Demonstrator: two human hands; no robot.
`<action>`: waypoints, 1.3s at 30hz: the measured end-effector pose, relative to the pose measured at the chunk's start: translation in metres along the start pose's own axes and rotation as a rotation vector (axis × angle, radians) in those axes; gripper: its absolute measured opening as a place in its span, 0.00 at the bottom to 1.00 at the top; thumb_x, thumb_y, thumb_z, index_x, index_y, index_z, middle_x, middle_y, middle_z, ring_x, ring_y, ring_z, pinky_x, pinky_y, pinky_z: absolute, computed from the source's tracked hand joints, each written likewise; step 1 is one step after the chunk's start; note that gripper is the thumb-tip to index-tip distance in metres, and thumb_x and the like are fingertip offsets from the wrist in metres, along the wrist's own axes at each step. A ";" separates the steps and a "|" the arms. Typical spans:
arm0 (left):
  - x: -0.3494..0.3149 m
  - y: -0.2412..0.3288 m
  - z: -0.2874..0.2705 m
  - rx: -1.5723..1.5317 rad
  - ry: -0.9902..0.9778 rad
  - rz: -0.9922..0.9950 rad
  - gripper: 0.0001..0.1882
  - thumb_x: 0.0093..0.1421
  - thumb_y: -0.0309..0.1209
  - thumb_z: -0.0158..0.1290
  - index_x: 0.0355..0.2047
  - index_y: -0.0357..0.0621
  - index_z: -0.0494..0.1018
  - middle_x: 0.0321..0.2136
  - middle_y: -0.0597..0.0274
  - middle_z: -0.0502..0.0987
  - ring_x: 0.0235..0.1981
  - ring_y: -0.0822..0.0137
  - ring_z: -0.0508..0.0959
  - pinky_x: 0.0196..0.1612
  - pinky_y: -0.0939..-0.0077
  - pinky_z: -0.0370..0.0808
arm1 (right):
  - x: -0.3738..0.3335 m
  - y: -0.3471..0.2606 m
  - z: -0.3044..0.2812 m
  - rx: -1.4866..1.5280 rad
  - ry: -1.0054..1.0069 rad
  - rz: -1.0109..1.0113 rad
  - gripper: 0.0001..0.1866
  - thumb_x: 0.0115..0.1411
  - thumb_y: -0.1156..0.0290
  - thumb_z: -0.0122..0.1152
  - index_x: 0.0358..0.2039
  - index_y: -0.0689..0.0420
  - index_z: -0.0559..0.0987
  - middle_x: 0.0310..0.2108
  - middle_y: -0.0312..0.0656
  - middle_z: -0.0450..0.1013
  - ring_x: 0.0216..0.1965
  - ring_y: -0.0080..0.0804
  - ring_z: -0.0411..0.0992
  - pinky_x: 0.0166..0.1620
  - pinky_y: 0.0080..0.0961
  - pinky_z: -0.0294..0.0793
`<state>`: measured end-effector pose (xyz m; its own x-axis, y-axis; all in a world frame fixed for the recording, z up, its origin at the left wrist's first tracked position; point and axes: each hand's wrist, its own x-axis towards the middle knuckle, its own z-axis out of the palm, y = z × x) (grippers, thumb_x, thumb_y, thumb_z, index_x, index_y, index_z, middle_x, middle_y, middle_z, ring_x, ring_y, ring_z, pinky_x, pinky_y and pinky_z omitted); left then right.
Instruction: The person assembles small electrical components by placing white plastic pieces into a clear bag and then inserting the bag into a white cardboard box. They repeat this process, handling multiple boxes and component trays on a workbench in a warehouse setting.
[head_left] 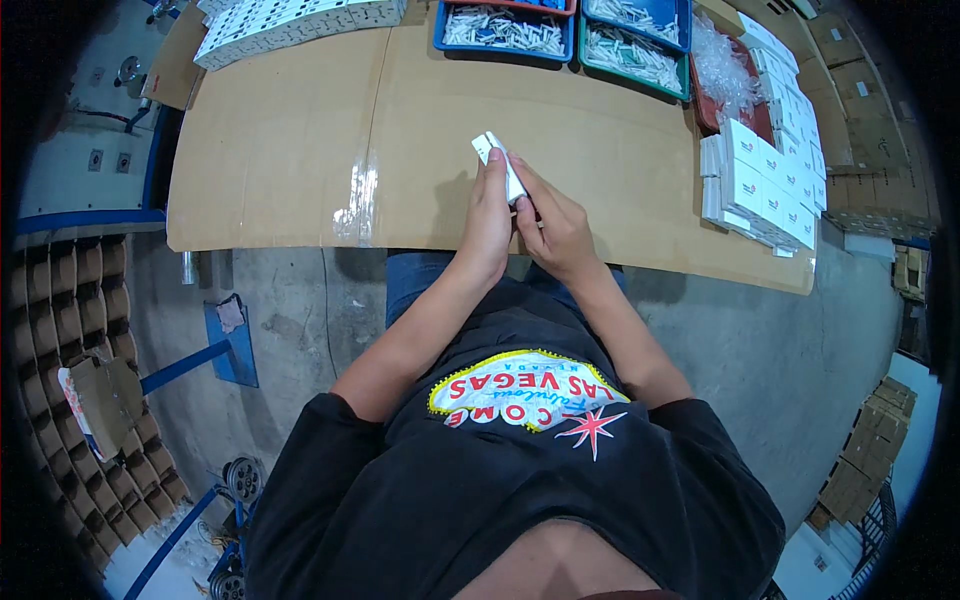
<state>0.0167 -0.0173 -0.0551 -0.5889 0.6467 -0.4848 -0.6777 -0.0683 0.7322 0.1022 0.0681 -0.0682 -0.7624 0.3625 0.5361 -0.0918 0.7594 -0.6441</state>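
A small white box (pixel 516 188), long and narrow, is held between my two hands over the near part of the cardboard-covered table (pixel 270 150). My left hand (pixel 487 222) wraps its left side, with the thumb pressed along it. My right hand (pixel 557 225) closes on the right side, its thumb near the lower end. The box tilts, its upper end pointing away and slightly left. That end looks split by a dark line; whether a flap is lifted I cannot make out. Part of the box is hidden by my fingers.
Blue bins (pixel 504 54) and a green bin (pixel 636 88) of small white parts stand at the far edge. Right of them, a red tray (pixel 708 115) holds clear plastic pieces, beside stacked white boxes (pixel 752 185). More white boxes (pixel 290 30) line the far left.
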 end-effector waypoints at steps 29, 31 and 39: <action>0.003 0.004 -0.006 -0.138 -0.031 -0.004 0.29 0.72 0.57 0.41 0.58 0.47 0.66 0.47 0.59 0.76 0.45 0.69 0.78 0.51 0.66 0.74 | 0.004 -0.007 -0.014 0.397 -0.015 0.437 0.20 0.73 0.70 0.50 0.63 0.63 0.73 0.55 0.53 0.77 0.57 0.37 0.76 0.56 0.30 0.75; 0.002 0.006 -0.008 -0.125 -0.060 0.011 0.29 0.72 0.55 0.42 0.62 0.47 0.63 0.51 0.56 0.75 0.49 0.66 0.78 0.54 0.65 0.74 | 0.004 0.005 -0.014 0.489 0.059 0.544 0.20 0.74 0.69 0.51 0.62 0.62 0.73 0.54 0.49 0.77 0.57 0.33 0.75 0.57 0.29 0.74; 0.005 0.000 -0.009 0.258 -0.244 0.441 0.43 0.68 0.37 0.56 0.75 0.39 0.45 0.58 0.50 0.70 0.59 0.61 0.73 0.60 0.63 0.72 | 0.021 -0.006 -0.029 0.618 0.044 0.625 0.22 0.73 0.67 0.53 0.63 0.65 0.72 0.61 0.46 0.73 0.59 0.33 0.73 0.61 0.30 0.72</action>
<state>0.0101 -0.0209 -0.0623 -0.6519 0.7583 -0.0044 -0.2431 -0.2035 0.9484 0.1055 0.0868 -0.0373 -0.7646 0.6445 -0.0014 -0.0055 -0.0087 -0.9999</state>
